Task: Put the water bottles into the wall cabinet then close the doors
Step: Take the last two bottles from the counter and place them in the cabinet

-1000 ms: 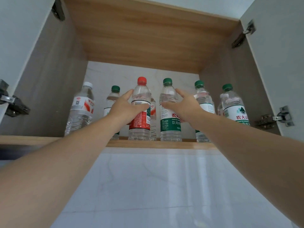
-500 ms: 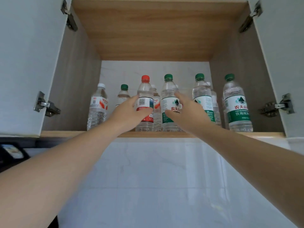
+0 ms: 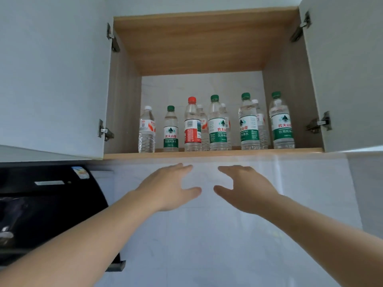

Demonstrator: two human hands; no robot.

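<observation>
Several clear water bottles stand upright in a row on the shelf (image 3: 213, 155) of the open wooden wall cabinet. A red-capped bottle (image 3: 192, 126) and a green-capped bottle (image 3: 217, 125) stand in the middle, with a white-capped bottle (image 3: 146, 131) at the left end and another green-capped bottle (image 3: 281, 122) at the right end. The left door (image 3: 53, 75) and right door (image 3: 348, 71) both stand wide open. My left hand (image 3: 172, 187) and my right hand (image 3: 244, 187) hover below the shelf edge, fingers spread, holding nothing.
A black range hood (image 3: 49, 206) juts out at the lower left under the left door. White tiled wall (image 3: 207, 245) fills the space below the cabinet. Metal hinges (image 3: 105, 131) stick out along both door edges.
Both hands have let go of the two middle bottles and dropped below the shelf. The camera has pulled back, showing more of the doors and the hood.
</observation>
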